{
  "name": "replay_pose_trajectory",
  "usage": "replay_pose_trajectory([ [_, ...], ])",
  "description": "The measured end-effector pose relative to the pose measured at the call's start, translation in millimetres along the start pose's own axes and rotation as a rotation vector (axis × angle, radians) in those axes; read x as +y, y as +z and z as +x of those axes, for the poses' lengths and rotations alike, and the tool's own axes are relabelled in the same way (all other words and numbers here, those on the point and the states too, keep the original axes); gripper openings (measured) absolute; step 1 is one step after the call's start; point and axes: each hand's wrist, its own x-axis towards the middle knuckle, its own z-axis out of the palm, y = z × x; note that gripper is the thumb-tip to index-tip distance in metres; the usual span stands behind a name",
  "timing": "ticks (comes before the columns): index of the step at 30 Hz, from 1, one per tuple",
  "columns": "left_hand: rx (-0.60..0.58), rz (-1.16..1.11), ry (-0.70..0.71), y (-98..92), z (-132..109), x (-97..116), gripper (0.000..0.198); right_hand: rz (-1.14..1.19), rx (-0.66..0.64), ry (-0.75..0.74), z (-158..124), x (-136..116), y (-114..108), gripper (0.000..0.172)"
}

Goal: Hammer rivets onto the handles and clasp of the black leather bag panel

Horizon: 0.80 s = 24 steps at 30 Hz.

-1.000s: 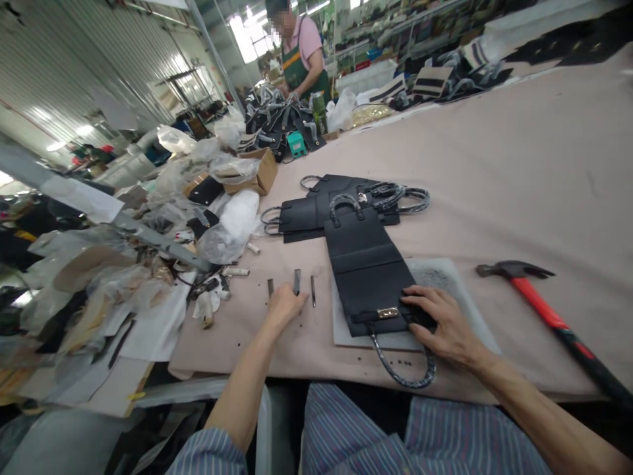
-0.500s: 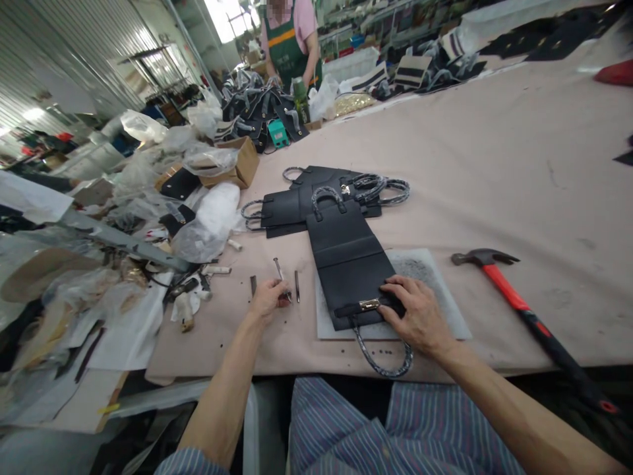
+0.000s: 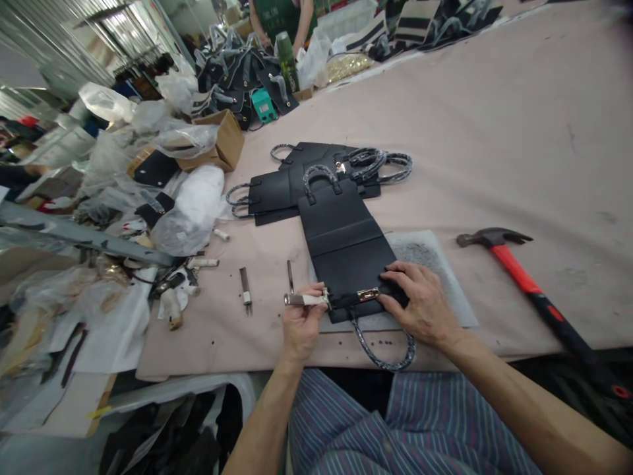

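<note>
Fingers of the left hand [image 3: 301,331] pinch a silvery, white-wrapped metal rod [image 3: 302,299] while the half-open right hand [image 3: 428,303] presses a flat black leathery bag [image 3: 346,224], likely light, pliable, best held by its edges, lying partly on the pale-grey rectangular slab [image 3: 448,284].

Black bag [image 3: 346,254] — flat, creased across

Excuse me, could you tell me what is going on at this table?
A person's left hand holds a small tool near the edge of a black piece with looped handles. The right hand rests on that piece, beside its gold-coloured clasp. The piece lies partly on a pale board; a hammer lies to the right.
</note>
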Motion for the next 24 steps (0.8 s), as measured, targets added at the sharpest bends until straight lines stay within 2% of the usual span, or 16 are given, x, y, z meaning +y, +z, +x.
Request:
replay_pose_trajectory([
  [2,-0.01,0.02,0.078,0.2,-4.8,-3.0,0.016,0.005,-0.002,0.008,0.0,0.6,0.3,0.034],
  [11,-0.022,0.083,0.217,5.2,-15.8,-10.1,0.011,0.003,0.0,0.02,-0.4,2.1,1.7,0.035],
  [20,0.01,0.051,0.132,5.8,-16.0,-15.0,0.011,0.0,-0.004,0.017,-0.1,2.1,1.4,0.035],
  [24,0.018,0.051,0.137,6.4,-15.7,-15.8,0.012,0.01,-0.004,0.02,0.2,1.6,0.7,0.035],
])
